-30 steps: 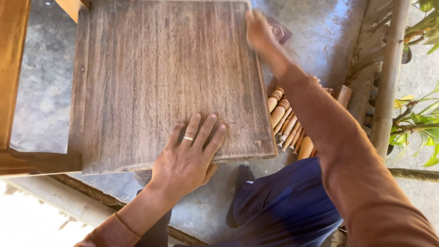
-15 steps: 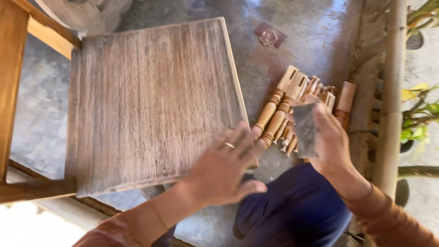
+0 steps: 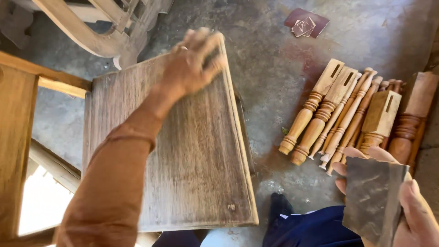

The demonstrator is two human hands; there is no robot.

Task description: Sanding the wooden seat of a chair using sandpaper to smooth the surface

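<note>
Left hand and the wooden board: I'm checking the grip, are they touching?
Touching. The head view shows the left hand resting on the far corner of the wooden board, fingers curled at its edge.

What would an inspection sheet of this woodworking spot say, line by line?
Surface: grey concrete floor, stained and dusty.
Job's things: flat wooden board, worn and pale with dust, resting on a wooden frame; grey sheet of sandpaper.
Clutter: pile of turned wooden spindles lying side by side on the floor; reddish scraps near the top edge.
Hands: left hand laid on the board's far corner; right hand holds the sandpaper away from the board.
Cables: nothing seen.
Surroundings: curved wooden furniture part behind the board; blue trouser leg and dark shoe below.
</note>
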